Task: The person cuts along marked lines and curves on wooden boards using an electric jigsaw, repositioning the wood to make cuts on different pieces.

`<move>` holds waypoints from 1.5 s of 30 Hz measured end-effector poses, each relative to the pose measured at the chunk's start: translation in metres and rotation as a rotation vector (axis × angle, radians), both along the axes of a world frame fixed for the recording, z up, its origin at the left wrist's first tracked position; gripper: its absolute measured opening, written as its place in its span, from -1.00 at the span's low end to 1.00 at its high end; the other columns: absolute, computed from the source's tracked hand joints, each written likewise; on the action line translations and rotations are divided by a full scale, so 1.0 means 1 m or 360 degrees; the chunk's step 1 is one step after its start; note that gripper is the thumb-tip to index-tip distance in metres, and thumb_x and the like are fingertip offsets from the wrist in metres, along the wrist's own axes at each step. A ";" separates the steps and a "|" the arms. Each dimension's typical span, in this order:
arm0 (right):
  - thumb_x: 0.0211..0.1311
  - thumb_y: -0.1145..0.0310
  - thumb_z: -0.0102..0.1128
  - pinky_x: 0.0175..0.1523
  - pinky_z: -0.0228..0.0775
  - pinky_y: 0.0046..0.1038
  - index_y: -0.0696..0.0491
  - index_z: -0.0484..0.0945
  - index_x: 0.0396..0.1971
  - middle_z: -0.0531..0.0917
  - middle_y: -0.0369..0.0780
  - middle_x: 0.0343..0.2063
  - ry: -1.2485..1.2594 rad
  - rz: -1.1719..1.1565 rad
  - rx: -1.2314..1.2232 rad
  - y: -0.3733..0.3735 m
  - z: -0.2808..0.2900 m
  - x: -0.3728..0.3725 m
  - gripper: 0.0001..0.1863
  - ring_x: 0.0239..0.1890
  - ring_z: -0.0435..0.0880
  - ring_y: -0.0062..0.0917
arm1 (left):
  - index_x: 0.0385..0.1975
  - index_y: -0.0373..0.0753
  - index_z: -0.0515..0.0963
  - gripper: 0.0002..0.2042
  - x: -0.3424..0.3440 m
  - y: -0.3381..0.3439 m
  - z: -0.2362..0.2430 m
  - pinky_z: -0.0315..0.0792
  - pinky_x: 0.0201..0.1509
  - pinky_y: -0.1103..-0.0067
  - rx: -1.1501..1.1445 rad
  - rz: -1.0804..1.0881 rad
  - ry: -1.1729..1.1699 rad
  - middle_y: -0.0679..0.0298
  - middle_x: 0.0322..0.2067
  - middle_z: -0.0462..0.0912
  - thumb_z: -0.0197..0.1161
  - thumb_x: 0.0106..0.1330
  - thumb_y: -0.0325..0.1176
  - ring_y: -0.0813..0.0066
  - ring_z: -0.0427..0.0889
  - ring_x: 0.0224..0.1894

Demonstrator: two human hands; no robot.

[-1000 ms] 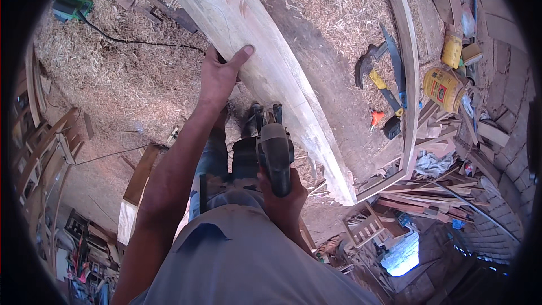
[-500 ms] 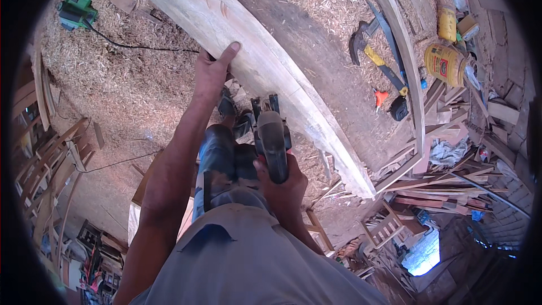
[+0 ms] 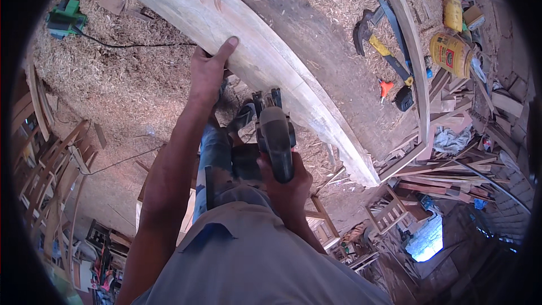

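A long, pale, curved plank (image 3: pixel 271 59) runs from the upper left down to a jagged tip at the lower right. My left hand (image 3: pixel 208 70) is closed on its near edge, thumb on top and fingers out of sight beneath. In my right hand (image 3: pixel 287 179) is a dark jigsaw (image 3: pixel 275 133), gripped by its rear handle. The jigsaw's forked front end meets the plank's near edge, close to the middle. Its blade cannot be made out.
A green power planer (image 3: pixel 66 18) with a black cord lies on shavings at the left. Past the plank are a hammer (image 3: pixel 384 51), a handsaw (image 3: pixel 393 25), a tape measure (image 3: pixel 403 99) and a curved wooden strip (image 3: pixel 416 59). Yellow tubs (image 3: pixel 450 53) and stacked scrap wood (image 3: pixel 440 183) stand at the right.
The view has shifted slightly. My right hand and the jigsaw sit a little further right in the picture, still at the plank's edge. My left hand keeps its hold on the plank.
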State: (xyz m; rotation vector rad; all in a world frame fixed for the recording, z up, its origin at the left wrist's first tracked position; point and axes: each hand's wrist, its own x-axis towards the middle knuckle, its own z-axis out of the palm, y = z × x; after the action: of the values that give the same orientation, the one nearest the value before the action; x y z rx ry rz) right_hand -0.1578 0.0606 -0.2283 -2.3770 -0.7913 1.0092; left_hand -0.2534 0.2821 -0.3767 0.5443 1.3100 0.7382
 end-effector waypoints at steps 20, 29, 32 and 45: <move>0.13 0.16 0.65 -0.10 0.63 -0.15 0.12 0.64 -0.15 0.81 -0.04 -0.33 0.0184 -0.0505 -0.0230 0.019 0.004 -0.039 -0.54 -0.22 0.86 -0.12 | 0.30 -0.31 0.46 -0.37 -0.014 0.009 0.003 0.70 0.15 0.31 -0.0142 -0.0231 0.0067 0.09 0.14 0.63 0.48 0.41 -0.04 0.24 0.69 0.14; 0.13 0.09 0.64 -0.12 0.65 -0.08 0.13 0.63 0.01 0.80 0.04 -0.34 0.0239 -0.0709 -0.0036 0.023 -0.004 -0.055 -0.43 -0.23 0.85 0.00 | 0.24 -0.23 0.50 -0.45 -0.013 0.013 0.004 0.72 0.08 0.30 -0.0153 -0.0256 0.0047 0.15 0.03 0.67 0.49 0.41 -0.04 0.29 0.73 0.04; 0.15 0.08 0.63 -0.16 0.65 -0.07 0.13 0.63 0.01 0.79 0.05 -0.36 0.0221 -0.0758 -0.0048 0.029 -0.001 -0.058 -0.43 -0.26 0.84 0.03 | 0.31 -0.29 0.43 -0.45 -0.018 0.015 0.005 0.72 0.20 0.29 -0.0193 -0.0330 0.0006 0.09 0.14 0.61 0.42 0.50 -0.09 0.23 0.70 0.14; 0.17 0.04 0.61 -0.18 0.64 -0.10 0.12 0.65 0.03 0.80 0.05 -0.36 0.0236 -0.0790 0.0027 0.027 -0.003 -0.057 -0.43 -0.26 0.84 0.00 | 0.27 -0.31 0.45 -0.40 -0.021 0.017 0.002 0.77 0.08 0.24 -0.0155 -0.0361 0.0037 0.06 0.02 0.66 0.47 0.44 -0.04 0.16 0.74 0.00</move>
State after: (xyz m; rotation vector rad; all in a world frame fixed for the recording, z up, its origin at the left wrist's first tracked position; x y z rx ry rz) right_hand -0.2147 0.0879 -0.2317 -2.2809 -0.1380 0.9404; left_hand -0.2742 0.2988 -0.3750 0.6126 1.2742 0.4799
